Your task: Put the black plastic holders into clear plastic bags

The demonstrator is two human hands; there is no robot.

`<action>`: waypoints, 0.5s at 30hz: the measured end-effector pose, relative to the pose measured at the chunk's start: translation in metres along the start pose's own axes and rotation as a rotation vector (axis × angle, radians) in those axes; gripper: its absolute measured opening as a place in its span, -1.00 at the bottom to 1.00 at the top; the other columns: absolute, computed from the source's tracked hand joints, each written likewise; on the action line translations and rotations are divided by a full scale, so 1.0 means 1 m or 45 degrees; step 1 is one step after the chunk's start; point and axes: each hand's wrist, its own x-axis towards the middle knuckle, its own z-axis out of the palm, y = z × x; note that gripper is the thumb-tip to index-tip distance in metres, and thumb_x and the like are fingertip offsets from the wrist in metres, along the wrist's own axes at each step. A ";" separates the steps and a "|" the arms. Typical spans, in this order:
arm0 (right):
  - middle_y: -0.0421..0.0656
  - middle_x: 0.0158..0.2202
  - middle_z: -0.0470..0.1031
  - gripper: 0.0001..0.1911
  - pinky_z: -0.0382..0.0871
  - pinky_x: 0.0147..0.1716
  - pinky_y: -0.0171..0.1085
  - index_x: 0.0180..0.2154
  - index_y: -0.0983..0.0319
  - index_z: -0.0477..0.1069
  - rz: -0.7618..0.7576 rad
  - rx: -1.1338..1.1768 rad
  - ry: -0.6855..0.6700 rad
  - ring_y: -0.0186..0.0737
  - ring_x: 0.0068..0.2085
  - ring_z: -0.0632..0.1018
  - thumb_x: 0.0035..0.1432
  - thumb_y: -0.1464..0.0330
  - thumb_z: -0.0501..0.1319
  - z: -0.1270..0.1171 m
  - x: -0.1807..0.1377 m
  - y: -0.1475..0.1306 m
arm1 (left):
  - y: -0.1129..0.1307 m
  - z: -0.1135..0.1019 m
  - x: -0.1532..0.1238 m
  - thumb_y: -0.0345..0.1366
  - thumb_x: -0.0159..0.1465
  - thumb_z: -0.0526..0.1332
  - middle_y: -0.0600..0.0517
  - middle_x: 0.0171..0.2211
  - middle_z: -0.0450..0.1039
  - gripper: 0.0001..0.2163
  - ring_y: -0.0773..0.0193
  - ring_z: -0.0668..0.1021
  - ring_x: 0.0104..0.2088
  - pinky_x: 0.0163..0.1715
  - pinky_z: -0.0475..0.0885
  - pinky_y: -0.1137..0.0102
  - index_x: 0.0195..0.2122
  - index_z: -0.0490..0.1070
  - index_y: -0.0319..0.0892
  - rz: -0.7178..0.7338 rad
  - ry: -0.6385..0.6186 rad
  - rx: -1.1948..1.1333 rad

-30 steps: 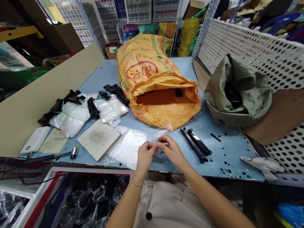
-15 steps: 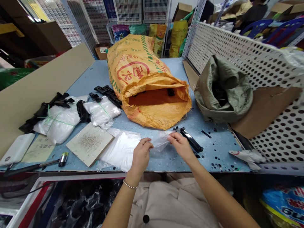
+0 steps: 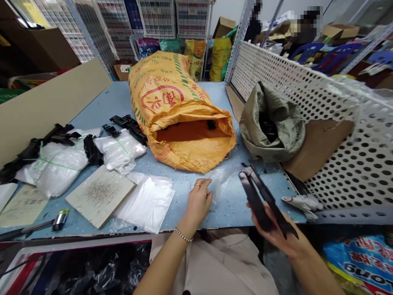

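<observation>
My left hand [image 3: 200,199] pinches the edge of a clear plastic bag [image 3: 218,184] just above the blue tabletop. In my right hand [image 3: 276,233] is a long black plastic part [image 3: 260,200] with two parallel bars, tilted up off the table to the right of the bag. A stack of flat clear bags [image 3: 150,200] lies left of my left hand. Beyond both hands, a yellow woven sack [image 3: 196,151] rests on its side with its mouth facing me, dark pieces inside it.
On the left are tied bundles of white plastic bags [image 3: 64,168], black plastic parts [image 3: 129,125], a worn square board [image 3: 100,194] and a hammer [image 3: 59,220]. A grey-green sack [image 3: 273,123] stands right, beside a perforated white panel [image 3: 337,94]. Two people are in the background.
My right hand has let go of the clear bag and picked up the black plastic part from the table. My left hand keeps the bag. The view has shifted slightly.
</observation>
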 end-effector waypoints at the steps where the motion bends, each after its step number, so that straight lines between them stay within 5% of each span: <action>1: -0.12 -0.28 0.56 -0.56 0.47 -0.31 -0.20 -0.27 0.13 0.51 0.132 0.172 -0.029 -0.13 -0.29 0.56 -0.21 0.09 0.46 0.008 -0.010 0.006 | 0.003 0.005 0.003 -0.56 0.17 0.14 -0.10 -0.01 0.36 -0.56 0.17 0.51 -0.04 -0.03 0.47 0.23 0.08 0.31 -0.13 0.016 -0.002 -0.065; 3: -0.13 -0.31 0.57 -0.57 0.47 -0.37 -0.26 -0.30 0.15 0.53 0.272 0.327 -0.038 -0.18 -0.33 0.56 -0.27 0.18 0.51 0.022 -0.022 0.017 | 0.006 0.012 0.008 -0.59 0.15 0.14 -0.11 0.01 0.34 -0.52 0.18 0.51 -0.05 -0.04 0.47 0.24 0.10 0.28 -0.14 0.031 0.011 -0.175; 7: -0.21 -0.53 0.48 -0.64 0.33 -0.62 -0.38 -0.31 0.20 0.52 0.187 0.281 -0.016 -0.33 -0.55 0.45 -0.18 0.20 0.48 0.032 -0.021 0.026 | 0.002 0.011 0.010 -0.56 0.19 0.13 -0.17 0.11 0.25 -0.47 0.24 0.55 -0.15 -0.12 0.52 0.27 0.19 0.18 -0.13 -0.032 0.041 -0.140; 12: -0.19 -0.51 0.46 -0.66 0.28 -0.63 -0.38 -0.33 0.21 0.47 0.245 0.188 -0.121 -0.29 -0.51 0.47 -0.13 0.19 0.45 0.039 -0.009 0.025 | 0.004 -0.002 -0.006 -0.64 0.21 -0.01 -0.26 0.26 0.07 -0.32 0.05 0.31 0.23 0.08 0.41 0.18 0.34 -0.14 -0.13 0.193 0.027 0.191; 15: -0.23 -0.52 0.43 -0.59 0.21 -0.67 -0.39 -0.23 0.19 0.38 0.044 0.088 -0.081 -0.33 -0.56 0.43 -0.09 0.14 0.40 0.056 0.011 0.025 | 0.018 -0.006 -0.023 -0.66 0.23 -0.08 -0.24 0.30 0.02 -0.28 0.08 0.26 0.26 0.11 0.39 0.20 0.36 -0.33 -0.12 0.371 -0.111 0.241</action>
